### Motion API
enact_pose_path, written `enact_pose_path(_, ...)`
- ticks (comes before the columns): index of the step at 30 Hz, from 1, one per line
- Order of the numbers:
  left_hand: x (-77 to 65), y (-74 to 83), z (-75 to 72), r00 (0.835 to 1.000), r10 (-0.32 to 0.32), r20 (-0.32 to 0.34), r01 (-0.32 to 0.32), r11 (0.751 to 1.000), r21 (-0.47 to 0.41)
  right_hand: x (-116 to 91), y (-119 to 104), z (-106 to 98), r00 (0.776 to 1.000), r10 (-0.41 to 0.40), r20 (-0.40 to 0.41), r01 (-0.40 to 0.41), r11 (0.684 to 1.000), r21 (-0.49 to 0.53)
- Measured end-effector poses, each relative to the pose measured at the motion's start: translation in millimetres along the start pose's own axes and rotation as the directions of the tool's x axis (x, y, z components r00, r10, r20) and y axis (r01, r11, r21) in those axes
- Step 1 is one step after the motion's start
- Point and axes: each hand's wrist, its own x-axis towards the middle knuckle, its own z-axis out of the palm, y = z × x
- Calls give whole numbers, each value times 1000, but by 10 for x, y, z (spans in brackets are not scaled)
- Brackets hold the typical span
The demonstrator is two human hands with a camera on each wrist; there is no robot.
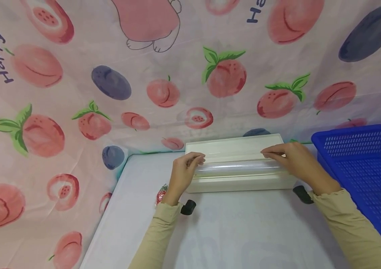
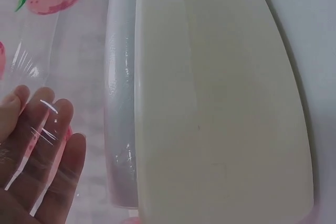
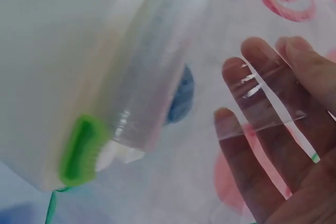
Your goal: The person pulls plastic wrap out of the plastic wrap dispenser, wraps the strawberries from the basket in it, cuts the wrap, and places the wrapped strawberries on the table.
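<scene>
A white cling film dispenser (image 1: pixel 241 185) lies on the table with its lid (image 1: pixel 234 147) raised at the back. Inside it sits a shiny roll of cling film (image 1: pixel 237 168). My left hand (image 1: pixel 184 172) pinches the clear film between thumb and index finger at the left end. Toward the right end, my right hand (image 1: pixel 294 160) pinches the film the same way. In the left wrist view, the see-through cling film (image 2: pixel 50 111) stretches over the other fingers. The right wrist view shows film (image 3: pixel 249 90) across those fingers too, and a green piece (image 3: pixel 83 153) at the dispenser's end.
A blue plastic basket (image 1: pixel 325 149) stands at the right, close to my right forearm. Left of the dispenser, beside my left wrist, lies a small red wrapped item (image 1: pixel 161 194). Behind the white tabletop (image 1: pixel 244 228) hangs a fruit-patterned cloth (image 1: pixel 177 123).
</scene>
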Motion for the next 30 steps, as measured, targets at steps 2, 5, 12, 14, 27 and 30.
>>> enact_pose_path(2, -3, 10, -3, 1000, 4, -5, -4, 1000, 3, 0, -6, -18, 1000, -9, 9, 8, 1000, 2)
enact_pose_path(5, -5, 22, -10, 1000, 10, -17, -10, 1000, 18, -1, -14, -43, 1000, -21, 17, 21, 1000, 2)
enact_pose_path(12, 34, 65, -41, 998, 62, -30, -61, 998, 26, 5, -40, -92, 1000, -31, -1, 31, 1000, 4)
enact_pose_path(14, 45, 87, -52, 997, 75, -33, -73, 997, 37, 7, -46, -102, 1000, -28, -4, 28, 1000, 6)
enact_pose_path(27, 110, 226, -132, 990, 136, -43, -133, 989, 71, 22, -110, -187, 998, -27, -57, 28, 999, 15)
enact_pose_path(30, 132, 252, -143, 991, 124, -45, -121, 990, 74, 22, -116, -200, 998, -22, -60, 24, 999, 23)
